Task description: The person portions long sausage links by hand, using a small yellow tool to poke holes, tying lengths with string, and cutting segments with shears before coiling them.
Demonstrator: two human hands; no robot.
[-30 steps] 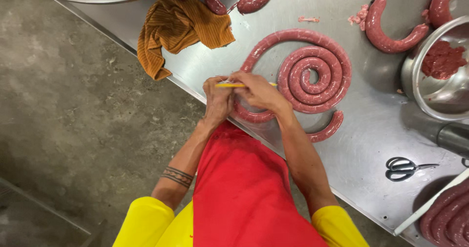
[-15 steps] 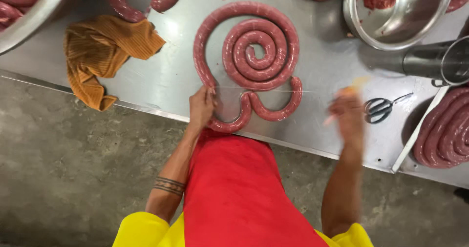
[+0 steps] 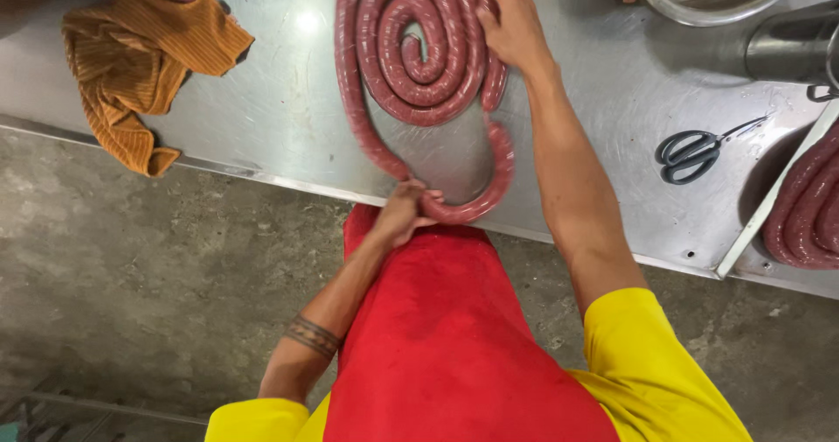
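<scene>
Nearest, at the front edge of the brushed steel counter (image 3: pixel 262 136), the left hand (image 3: pixel 404 217) is closed on the low loop of the long dark-red raw sausage rope (image 3: pixel 411 58), where it curves against the red apron (image 3: pixel 454 346). From there one strand climbs into a tight flat spiral of several turns, so most of the length looks already coiled, while the loose tail bend on the near right remains to be wound in. The casing is glossy, evenly filled and speckled. Farther out, the right hand (image 3: pixel 516 24) lies flat with spread fingers against the spiral's right side; something yellow shows at its fingertips. Black-handled scissors (image 3: pixel 695 152) lie to the right, a crumpled orange cloth (image 3: pixel 140 66) to the left.
</scene>
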